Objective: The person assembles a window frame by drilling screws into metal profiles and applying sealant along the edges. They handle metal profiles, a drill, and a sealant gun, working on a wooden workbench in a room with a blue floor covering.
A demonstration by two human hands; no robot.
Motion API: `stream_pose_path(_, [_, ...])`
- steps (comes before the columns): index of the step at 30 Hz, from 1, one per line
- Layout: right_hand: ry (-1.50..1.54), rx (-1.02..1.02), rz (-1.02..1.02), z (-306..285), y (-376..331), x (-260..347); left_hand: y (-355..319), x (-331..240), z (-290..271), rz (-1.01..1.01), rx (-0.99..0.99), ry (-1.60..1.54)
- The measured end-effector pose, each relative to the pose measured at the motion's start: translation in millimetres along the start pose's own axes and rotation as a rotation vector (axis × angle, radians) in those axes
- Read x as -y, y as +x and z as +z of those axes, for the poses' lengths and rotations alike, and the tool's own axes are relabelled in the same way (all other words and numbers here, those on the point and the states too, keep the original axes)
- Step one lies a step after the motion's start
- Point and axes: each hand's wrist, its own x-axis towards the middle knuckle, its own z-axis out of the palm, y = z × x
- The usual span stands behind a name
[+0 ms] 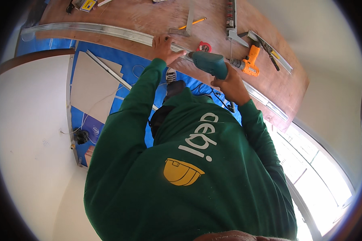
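Metal rail point(80, 26) lies on the brown surface point(140, 18), running from the upper left of the frame to the hands. The left hand point(165, 50) is on it at top middle, thumb out; I cannot tell if it grips. Next comes a red tape point(205, 46), then the blue-green drill point(210, 63). The right hand point(234, 85) holds its handle. Further right lies an orange tool point(251, 61).

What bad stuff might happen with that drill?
The nose of the dark-green pistol-shaped drill is very near the left grip, so a slip might hurt the thumb. The long silvery metal channel might shift if pressed too lightly. The thin black cable below the right grip might snag.
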Motion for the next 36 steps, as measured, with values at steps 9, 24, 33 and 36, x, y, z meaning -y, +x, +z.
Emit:
stream_pose_path(9, [-0.101,0.146,0.069,-14.3,19.4,12.6,-3.2,21.9,1.6,0.091,0.12,0.008])
stream_pose_path(24, [-0.434,0.276,-0.039,-29.2,80.4,41.1,-9.8,40.6,-5.5,0.245,0.251,-0.033])
stream_pose_path(33, [-0.512,0.275,-0.136,-21.2,73.5,51.5,-8.9,38.1,-9.6,0.219,0.269,-0.045])
stream_pose_path(36, [-0.61,0.3,-0.136,-1.1,72.4,43.7,-8.4,39.3,-6.2,0.253,0.239,-0.032])
